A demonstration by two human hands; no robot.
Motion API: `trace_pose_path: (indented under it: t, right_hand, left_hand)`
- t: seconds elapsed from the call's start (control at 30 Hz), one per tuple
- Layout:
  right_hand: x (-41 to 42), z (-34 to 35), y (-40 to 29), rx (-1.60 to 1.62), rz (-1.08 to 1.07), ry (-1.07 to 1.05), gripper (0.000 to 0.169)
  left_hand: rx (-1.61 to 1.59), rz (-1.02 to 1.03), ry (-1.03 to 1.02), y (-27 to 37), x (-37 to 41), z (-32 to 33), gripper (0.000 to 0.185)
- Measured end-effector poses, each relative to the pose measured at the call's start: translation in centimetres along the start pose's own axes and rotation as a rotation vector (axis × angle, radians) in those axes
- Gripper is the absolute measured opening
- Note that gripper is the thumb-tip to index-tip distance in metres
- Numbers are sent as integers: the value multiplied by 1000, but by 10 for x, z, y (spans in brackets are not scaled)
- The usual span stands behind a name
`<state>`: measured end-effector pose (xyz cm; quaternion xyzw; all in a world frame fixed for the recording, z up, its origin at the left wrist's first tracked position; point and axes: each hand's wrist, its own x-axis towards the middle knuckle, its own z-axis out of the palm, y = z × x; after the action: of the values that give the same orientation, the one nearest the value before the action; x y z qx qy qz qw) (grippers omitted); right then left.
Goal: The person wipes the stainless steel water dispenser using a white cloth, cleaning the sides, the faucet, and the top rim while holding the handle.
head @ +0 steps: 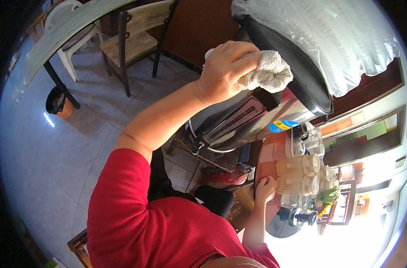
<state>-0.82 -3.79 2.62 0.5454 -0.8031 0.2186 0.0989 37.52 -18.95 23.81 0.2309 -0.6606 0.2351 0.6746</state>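
My left hand (230,72) grips a crumpled, pale terry cloth (270,72) just above a large stainless-steel urn (250,120). The urn has a black lid (290,63), a sight-gauge strip on its side and a small tap (197,146) near its base. It stands on a low wooden stool (216,159). My right hand (266,189) lies at the edge of a reddish round table (265,157), its fingers curled and nothing seen in it. Close beside that hand are glass jars of beige contents (295,184). Whether the cloth touches the urn is hidden.
Clear plastic bags of stacked cups (341,40) lie over the urn's lid. A wooden chair (136,42), a white plastic chair (67,37) and a lined waste bin (62,107) stand at the upper left. Glasses (314,140) and a black-lidded glass vessel (295,217) share the round table.
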Motion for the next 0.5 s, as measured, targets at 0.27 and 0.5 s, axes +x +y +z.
trace_pose_path:
  t: [0.27,0.5]
  right_hand:
    - [2,10,9,17,-47,39,21]
    - [1,-1,-3,3,19,-17,23]
  left_hand:
    - [-62,-361,79,-29,-23,4,35]
    - [223,-960,-264,-96,-64,-14,45]
